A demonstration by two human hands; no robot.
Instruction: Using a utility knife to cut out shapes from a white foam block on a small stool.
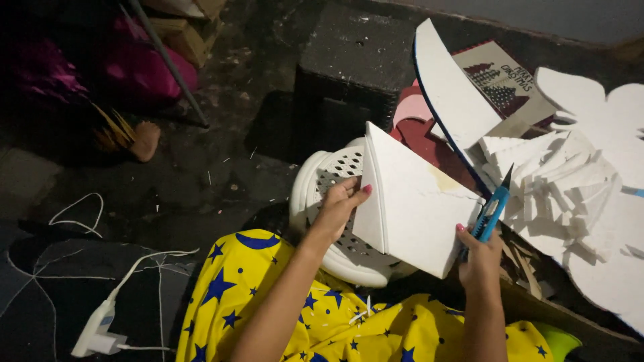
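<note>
My left hand [340, 208] grips the left edge of a thick white foam board piece [412, 204], holding it tilted over a white perforated plastic stool [322, 201]. My right hand [481, 258] supports the board's lower right corner and holds a blue utility knife [493, 209] with its blade pointing up and away from the board. My lap below is covered by yellow fabric with blue stars [315, 315].
A heap of white foam offcuts [570, 188] lies at the right, with a curved foam strip [453, 87] and a printed card [500, 80] behind. A black crate [352, 74] stands ahead. A white charger and cable [100, 328] lie at the left; someone's bare foot [144, 141] is far left.
</note>
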